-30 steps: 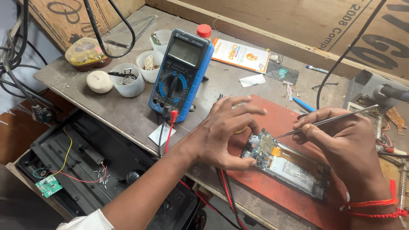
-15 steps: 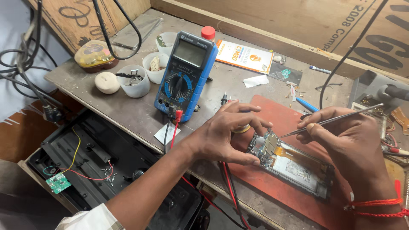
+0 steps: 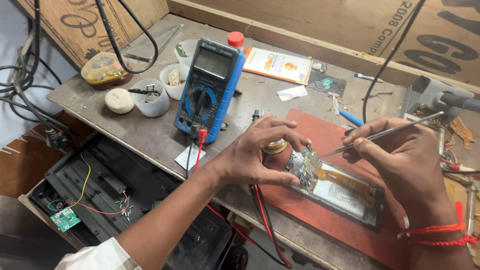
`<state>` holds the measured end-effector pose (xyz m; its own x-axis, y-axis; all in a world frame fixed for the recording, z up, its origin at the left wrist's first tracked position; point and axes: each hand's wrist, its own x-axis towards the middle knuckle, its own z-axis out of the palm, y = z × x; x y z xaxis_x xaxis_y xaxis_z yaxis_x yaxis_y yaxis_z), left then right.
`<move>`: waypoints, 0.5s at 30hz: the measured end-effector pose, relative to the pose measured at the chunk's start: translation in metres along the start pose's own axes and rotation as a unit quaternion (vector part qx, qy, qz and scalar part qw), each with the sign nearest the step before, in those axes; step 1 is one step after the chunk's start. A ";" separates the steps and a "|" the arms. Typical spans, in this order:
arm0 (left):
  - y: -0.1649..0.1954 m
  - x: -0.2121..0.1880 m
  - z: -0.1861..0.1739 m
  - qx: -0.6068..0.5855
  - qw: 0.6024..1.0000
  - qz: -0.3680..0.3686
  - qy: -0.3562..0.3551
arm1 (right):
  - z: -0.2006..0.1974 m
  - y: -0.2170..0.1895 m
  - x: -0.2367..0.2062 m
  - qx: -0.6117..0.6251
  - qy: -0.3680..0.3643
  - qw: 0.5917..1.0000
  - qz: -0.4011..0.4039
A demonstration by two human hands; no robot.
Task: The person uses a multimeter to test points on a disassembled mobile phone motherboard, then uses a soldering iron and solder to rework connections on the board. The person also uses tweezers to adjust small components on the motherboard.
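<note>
- Grey and scuffed, our worktop (image 3: 150, 135) sits under plywood boards, with black cables hanging across it from above.
- We rest our left hand (image 3: 260, 155) on the near corner of the opened phone (image 3: 340, 187), which lies on a red mat (image 3: 300, 210) close to the front edge of the worktop.
- Our left fingers (image 3: 280, 177) curl loosely around that corner: the thumb presses along the phone's near side and the fingertips arch over the circuit board end, so the hand steadies the phone without lifting it.
- Our right hand (image 3: 405, 160) pinches metal tweezers (image 3: 385, 132) between thumb and forefinger, closed firmly on the shaft.
- We see the tweezers' tip pointing down-left, just above the top end of the phone; whether it touches the board we cannot tell.
- A red thread band (image 3: 435, 234) circles our right wrist.
- A blue multimeter (image 3: 207, 90) lies left of our hands, its red and black leads running off the front edge.
- Behind it stand small white cups (image 3: 150, 97) and a red-capped bottle (image 3: 235, 40).
- An orange-and-white card (image 3: 277, 65) lies further back.
- Below the worktop, an open black casing (image 3: 125, 200) holds a small green circuit board (image 3: 65, 219) with coloured wires.
</note>
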<state>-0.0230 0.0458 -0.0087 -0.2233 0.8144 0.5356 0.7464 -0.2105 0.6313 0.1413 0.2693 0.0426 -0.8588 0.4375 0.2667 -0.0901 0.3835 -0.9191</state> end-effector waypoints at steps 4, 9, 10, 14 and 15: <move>0.001 0.000 0.000 -0.002 1.000 -0.003 0.000 | 0.001 -0.005 -0.003 -0.005 0.021 0.998 -0.055; 0.006 0.005 0.002 0.036 0.999 -0.011 -0.017 | -0.001 -0.008 -0.005 -0.002 0.071 0.993 -0.094; 0.007 0.007 0.003 0.040 0.999 -0.008 -0.018 | -0.002 -0.007 -0.005 -0.002 0.078 0.992 -0.099; 0.013 0.016 0.000 0.056 0.998 0.022 -0.011 | -0.004 -0.003 -0.005 0.018 0.090 0.988 -0.122; 0.015 0.019 -0.001 0.057 0.998 0.028 -0.015 | -0.005 -0.001 -0.005 0.016 0.090 0.988 -0.122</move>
<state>-0.0167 0.0573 0.0115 -0.1622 0.8196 0.5495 0.8240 -0.1938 0.5324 0.1483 0.2702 0.0437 -0.7067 0.4738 0.5254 -0.3019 0.4697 -0.8296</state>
